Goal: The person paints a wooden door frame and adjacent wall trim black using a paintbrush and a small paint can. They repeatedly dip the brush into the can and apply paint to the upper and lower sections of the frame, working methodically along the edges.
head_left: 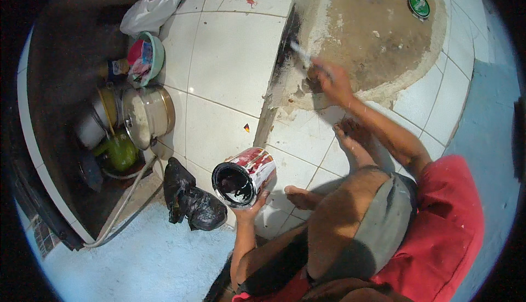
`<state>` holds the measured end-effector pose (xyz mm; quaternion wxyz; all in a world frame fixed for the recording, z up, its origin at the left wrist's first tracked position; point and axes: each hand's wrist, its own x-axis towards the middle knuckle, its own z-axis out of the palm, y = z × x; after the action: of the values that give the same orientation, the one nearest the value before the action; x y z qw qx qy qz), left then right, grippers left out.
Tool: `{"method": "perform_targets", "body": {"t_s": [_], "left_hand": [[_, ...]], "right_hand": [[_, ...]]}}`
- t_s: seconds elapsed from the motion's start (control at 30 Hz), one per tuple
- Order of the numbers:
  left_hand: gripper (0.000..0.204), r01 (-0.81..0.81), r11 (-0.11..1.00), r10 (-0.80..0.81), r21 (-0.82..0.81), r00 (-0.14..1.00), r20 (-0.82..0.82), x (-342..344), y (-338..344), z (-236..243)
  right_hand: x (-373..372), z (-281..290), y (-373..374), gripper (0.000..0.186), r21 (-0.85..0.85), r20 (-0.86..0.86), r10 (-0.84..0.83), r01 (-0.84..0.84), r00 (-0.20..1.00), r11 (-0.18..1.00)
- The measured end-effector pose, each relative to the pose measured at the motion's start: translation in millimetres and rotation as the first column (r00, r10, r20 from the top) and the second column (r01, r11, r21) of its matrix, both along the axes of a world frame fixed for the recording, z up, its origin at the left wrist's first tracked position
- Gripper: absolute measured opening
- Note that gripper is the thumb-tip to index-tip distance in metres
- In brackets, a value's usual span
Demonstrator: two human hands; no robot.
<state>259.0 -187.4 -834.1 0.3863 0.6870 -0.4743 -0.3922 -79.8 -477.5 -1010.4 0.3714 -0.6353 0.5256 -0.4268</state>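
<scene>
My left hand [253, 210] holds a paint can [262, 165] from below and the side. The can is tilted so that its mouth faces me, showing dark, glossy paint inside and drips over the red and white outside. My right hand [333, 83] is closed around a slim, pale-tipped paintbrush [300, 49], somewhat blurred. Its far end is at the black-painted strip [289, 35] along the tile edge, beside a bare cement patch [378, 44]. Whether the bristles touch the strip I cannot tell.
A green round lid [418, 6] lies on the cement. At the left, a dark recess holds a lidded pot [147, 117], a green kettle-like vessel [121, 153] and a mint basin [156, 61]. Black plastic bags [189, 198] lie near the can. A hose [123, 209] crosses the recess edge.
</scene>
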Motion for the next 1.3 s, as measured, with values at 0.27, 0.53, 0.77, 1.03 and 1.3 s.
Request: {"method": "perform_targets", "body": {"t_s": [0.27,0.53,0.77,1.03,1.3], "left_hand": [[0.099,0.078,0.997,-0.077,-0.003,0.993,0.092,5.8,-14.8,5.0],[0.108,0.221,0.968,-0.250,0.120,0.788,0.563,-13.8,-23.9,24.3],[0.093,0.202,0.978,-0.206,0.060,0.856,0.475,-28.5,-37.6,24.2],[0.132,0.152,0.985,-0.135,-0.081,0.974,0.181,-24.7,-42.0,-0.7],[0.134,0.092,0.989,-0.068,-0.120,0.980,0.187,-31.7,-25.0,-12.6]], "right_hand": [[-5.4,14.2,20.0,0.041,-0.011,0.067,0.394,-0.394,0.917,0.919],[-72.5,-7.4,-93.8,0.037,0.218,0.070,-0.180,0.161,0.981,0.963],[18.7,7.1,46.2,0.038,0.228,-0.036,0.022,-0.013,0.999,0.974],[-23.6,-12.7,15.2,0.032,0.476,-0.009,0.333,-0.289,0.943,0.830],[-49.2,-19.5,-88.8,0.038,0.225,0.233,-0.262,0.210,0.937,0.951]]}}
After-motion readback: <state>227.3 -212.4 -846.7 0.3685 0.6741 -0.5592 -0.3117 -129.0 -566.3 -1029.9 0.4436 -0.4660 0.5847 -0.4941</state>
